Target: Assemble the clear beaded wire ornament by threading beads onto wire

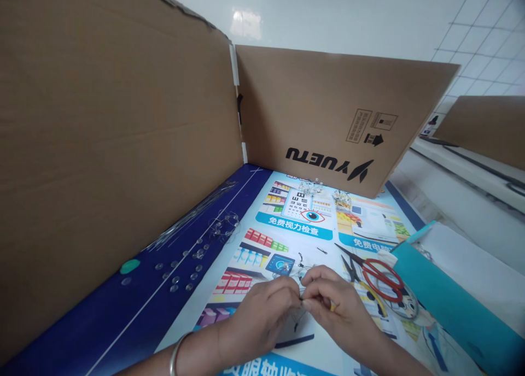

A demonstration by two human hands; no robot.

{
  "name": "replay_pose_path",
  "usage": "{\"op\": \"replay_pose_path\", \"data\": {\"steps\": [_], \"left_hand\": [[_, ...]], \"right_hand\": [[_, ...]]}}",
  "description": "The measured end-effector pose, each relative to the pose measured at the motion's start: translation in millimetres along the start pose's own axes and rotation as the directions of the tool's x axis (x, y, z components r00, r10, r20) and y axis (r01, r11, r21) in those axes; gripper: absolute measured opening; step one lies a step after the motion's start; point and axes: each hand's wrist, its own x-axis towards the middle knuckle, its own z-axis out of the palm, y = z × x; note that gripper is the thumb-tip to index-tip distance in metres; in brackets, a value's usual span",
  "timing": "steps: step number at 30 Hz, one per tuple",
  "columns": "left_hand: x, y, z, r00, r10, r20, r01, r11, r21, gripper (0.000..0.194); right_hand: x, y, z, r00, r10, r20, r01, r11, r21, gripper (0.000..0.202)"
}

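Note:
My left hand (268, 310), with a silver bangle (174, 355) at the wrist, is closed in a pinch. Its fingertips meet those of my right hand (338, 305), also pinching, over the printed sheet (348, 332). Between them sits a tiny dark piece (302, 298), too small to name; thin strands show around it. Just beyond the fingers lie small black bits (301, 257) and fine clear or wire loops. Red-handled scissors (383, 280) and yellow-handled pliers (371, 294) lie to the right of my right hand.
Cardboard walls (340, 108) stand at the back and left. Clear beads (175, 280), a green round piece (129, 266) and a bundle of thin wires (192, 215) lie on the blue strip. Wire clusters (311, 187) sit at the back. A teal box (455, 294) stands at right.

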Motion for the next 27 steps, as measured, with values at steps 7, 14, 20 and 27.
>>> {"op": "replay_pose_path", "data": {"steps": [7, 14, 20, 27], "left_hand": [[-0.8, -1.2, -0.9, 0.999, 0.0, -0.044, -0.004, 0.997, -0.08, 0.019], [-0.3, -0.2, -2.0, 0.999, 0.004, -0.031, -0.005, 0.999, -0.048, 0.018], [0.8, -0.4, -2.0, 0.997, -0.041, -0.061, 0.041, 0.999, 0.001, 0.017], [0.8, -0.5, 1.2, 0.997, -0.069, -0.018, 0.071, 0.985, 0.159, 0.018]], "right_hand": [[-5.0, 4.8, 8.6, 0.995, -0.087, 0.051, 0.101, 0.859, -0.503, 0.024], [-1.9, 0.5, 17.8, 0.996, -0.058, 0.067, 0.088, 0.688, -0.72, 0.018], [-5.6, 5.7, 6.2, 0.997, -0.073, 0.015, 0.07, 0.854, -0.516, 0.023], [-4.7, 6.1, 1.3, 0.993, -0.071, -0.094, 0.051, 0.979, -0.197, 0.019]]}}
